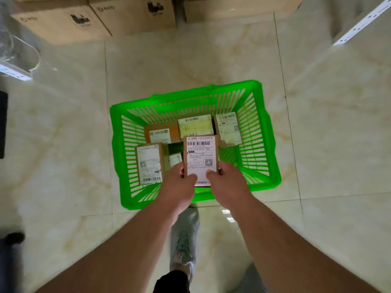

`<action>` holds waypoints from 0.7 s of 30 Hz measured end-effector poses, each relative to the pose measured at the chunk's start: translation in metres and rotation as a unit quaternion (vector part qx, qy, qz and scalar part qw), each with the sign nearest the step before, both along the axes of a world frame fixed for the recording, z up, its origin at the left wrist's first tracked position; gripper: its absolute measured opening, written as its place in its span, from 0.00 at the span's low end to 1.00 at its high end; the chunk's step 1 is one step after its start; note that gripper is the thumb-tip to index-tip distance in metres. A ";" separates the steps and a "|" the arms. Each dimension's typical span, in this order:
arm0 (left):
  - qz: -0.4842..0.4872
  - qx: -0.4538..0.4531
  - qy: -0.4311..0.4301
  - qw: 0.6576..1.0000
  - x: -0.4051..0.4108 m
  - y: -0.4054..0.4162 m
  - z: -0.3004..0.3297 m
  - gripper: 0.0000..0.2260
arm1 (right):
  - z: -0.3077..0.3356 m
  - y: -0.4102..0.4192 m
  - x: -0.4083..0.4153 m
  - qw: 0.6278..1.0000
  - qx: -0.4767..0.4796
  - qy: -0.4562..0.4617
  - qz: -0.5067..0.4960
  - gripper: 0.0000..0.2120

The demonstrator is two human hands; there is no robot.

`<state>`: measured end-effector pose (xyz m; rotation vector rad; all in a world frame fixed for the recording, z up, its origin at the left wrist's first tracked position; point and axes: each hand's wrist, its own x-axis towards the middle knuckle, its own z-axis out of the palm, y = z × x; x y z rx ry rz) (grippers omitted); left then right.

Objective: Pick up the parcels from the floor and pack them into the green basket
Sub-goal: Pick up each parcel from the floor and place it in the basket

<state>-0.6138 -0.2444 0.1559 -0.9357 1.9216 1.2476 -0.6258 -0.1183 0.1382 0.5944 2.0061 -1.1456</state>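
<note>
The green basket (264, 134) stands on the tiled floor in the middle of the view. Several cardboard parcels with white labels lie inside it, one at the near left (149, 163) and others along the far side (195, 125). Above the basket's near half I hold a small parcel (201, 155) with a white barcode label facing up. My left hand (179, 185) grips its left edge, thumb on the label. Gripping the right edge the same way is my right hand (226, 180).
Large cardboard boxes (101, 17) line the far wall. A white metal rail (359, 22) runs at the upper right. A clear plastic item (17, 51) sits at the upper left. My grey shoe (184, 237) stands just behind the basket.
</note>
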 end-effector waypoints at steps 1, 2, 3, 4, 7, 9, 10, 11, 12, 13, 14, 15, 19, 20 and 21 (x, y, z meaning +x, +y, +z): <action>-0.010 0.001 -0.009 1.000 -0.005 -0.005 -0.009 0.16 | -0.011 -0.006 -0.003 1.000 0.003 -0.002 -0.001 0.15; -0.022 0.000 -0.021 1.000 -0.009 -0.010 -0.019 0.16 | -0.019 -0.010 -0.006 1.000 0.008 -0.007 0.001 0.15; -0.033 0.001 -0.033 0.999 -0.013 -0.014 -0.028 0.16 | -0.029 -0.015 -0.008 1.000 0.009 -0.012 0.006 0.16; -0.038 0.004 -0.044 0.998 -0.015 -0.019 -0.038 0.17 | -0.037 -0.019 -0.011 1.000 0.011 -0.016 0.015 0.17; -0.026 0.021 -0.069 0.997 -0.018 -0.026 -0.057 0.19 | -0.058 -0.028 -0.014 0.999 0.025 -0.027 0.036 0.19; -0.030 0.022 -0.074 0.997 -0.019 -0.026 -0.063 0.19 | -0.070 -0.031 -0.013 0.998 0.037 -0.036 0.046 0.22; -0.034 0.019 -0.074 0.996 -0.019 -0.026 -0.064 0.19 | -0.073 -0.032 -0.013 0.997 0.044 -0.041 0.056 0.22; -0.039 0.017 -0.076 0.996 -0.020 -0.026 -0.064 0.18 | -0.075 -0.032 -0.012 0.996 0.045 -0.043 0.062 0.22; -0.046 0.014 -0.079 0.996 -0.019 -0.026 -0.063 0.18 | -0.071 -0.033 -0.012 0.996 0.044 -0.042 0.060 0.22; -0.057 0.012 -0.082 0.995 -0.017 -0.026 -0.061 0.19 | -0.066 -0.032 -0.012 0.997 0.042 -0.041 0.055 0.22; -0.064 0.016 -0.083 0.994 -0.015 -0.025 -0.056 0.20 | -0.059 -0.031 -0.012 0.997 0.043 -0.045 0.045 0.22; -0.071 0.024 -0.083 0.994 -0.013 -0.024 -0.051 0.21 | -0.052 -0.030 -0.010 0.997 0.048 -0.050 0.034 0.21; -0.113 0.026 -0.085 0.990 -0.001 -0.017 -0.027 0.24 | -0.024 -0.016 0.002 0.997 0.060 -0.039 -0.026 0.25; -0.118 0.017 -0.084 0.989 0.002 -0.014 -0.021 0.20 | -0.016 -0.012 0.006 0.997 0.052 -0.036 -0.043 0.23; -0.123 0.015 -0.084 0.989 0.005 -0.009 -0.017 0.12 | -0.008 -0.007 0.010 0.997 0.035 -0.031 -0.058 0.18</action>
